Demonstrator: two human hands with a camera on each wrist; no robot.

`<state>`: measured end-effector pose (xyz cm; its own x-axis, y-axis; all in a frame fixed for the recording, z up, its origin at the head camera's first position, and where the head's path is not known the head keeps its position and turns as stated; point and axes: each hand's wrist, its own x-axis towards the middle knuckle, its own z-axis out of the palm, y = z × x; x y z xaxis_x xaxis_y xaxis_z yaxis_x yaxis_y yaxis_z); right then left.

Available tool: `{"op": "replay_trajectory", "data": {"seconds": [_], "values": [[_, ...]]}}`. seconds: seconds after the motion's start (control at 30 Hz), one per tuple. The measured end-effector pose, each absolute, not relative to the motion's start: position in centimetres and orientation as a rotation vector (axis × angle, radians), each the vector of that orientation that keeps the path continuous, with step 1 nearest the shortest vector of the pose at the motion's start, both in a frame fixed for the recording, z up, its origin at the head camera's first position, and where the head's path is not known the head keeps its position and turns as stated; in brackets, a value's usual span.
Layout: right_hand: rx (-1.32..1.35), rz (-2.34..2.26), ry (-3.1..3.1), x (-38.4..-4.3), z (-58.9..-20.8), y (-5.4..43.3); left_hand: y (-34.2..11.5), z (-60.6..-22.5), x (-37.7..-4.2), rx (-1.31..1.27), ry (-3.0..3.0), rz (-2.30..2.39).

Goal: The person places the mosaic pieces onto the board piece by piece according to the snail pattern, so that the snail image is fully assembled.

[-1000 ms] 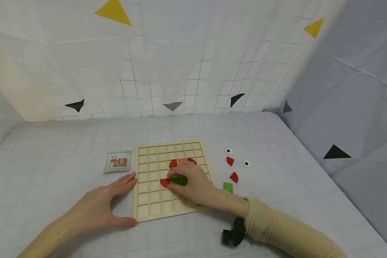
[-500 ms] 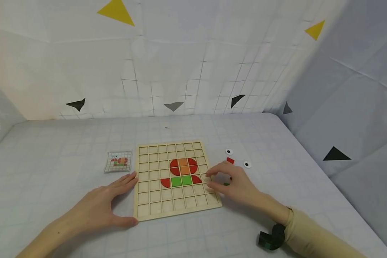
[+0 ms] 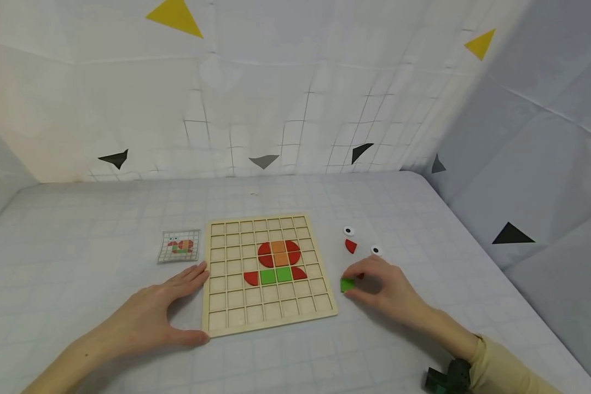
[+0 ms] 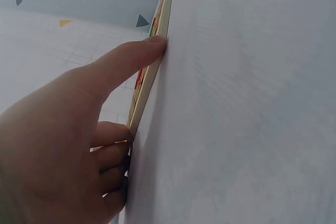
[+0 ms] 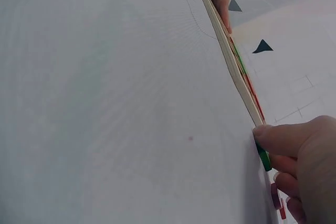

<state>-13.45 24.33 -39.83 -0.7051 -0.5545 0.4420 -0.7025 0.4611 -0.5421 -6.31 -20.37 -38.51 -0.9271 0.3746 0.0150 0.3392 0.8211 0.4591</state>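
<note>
A wooden grid board [image 3: 273, 324] lies on the table with red quarter-circle tiles, orange tiles [image 3: 279, 253] and green square tiles [image 3: 268, 276] set in its cells. Along the board's left edge rests my left hand [image 3: 143, 314], thumb and fingers spread and touching the rim. Right of the board, my right hand [image 3: 389, 287] pinches a loose green square tile [image 3: 347, 284] between thumb and fingertips, low at the table. In the right wrist view, this green tile [image 5: 264, 157] stands tilted beneath the thumb. A red tile is partly hidden behind the right fingers.
A small pattern card [image 3: 179, 246] lies left of the board. Beyond the right hand are a red quarter-circle tile [image 3: 351, 246] and two round eye tiles, one white eye [image 3: 348, 231] farther back and another eye [image 3: 376, 250] near the knuckles. A white cloth wall rises behind.
My right hand has moved off the board to the right and now pinches the green square tile. The tiles it covered show on the board. My left hand stays in place.
</note>
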Motion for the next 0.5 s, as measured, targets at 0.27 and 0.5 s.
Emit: {"op": "replay_trajectory", "data": {"seconds": [0.27,0.5], "values": [[1.033,1.055,-2.52,-13.21,-39.72,24.57,-20.32,-38.43,-6.28,0.574,2.919,0.734],[1.044,1.084,-2.479,-13.46,-40.19,24.69,-20.33,-38.38,-6.25,0.566,2.913,0.736]]}}
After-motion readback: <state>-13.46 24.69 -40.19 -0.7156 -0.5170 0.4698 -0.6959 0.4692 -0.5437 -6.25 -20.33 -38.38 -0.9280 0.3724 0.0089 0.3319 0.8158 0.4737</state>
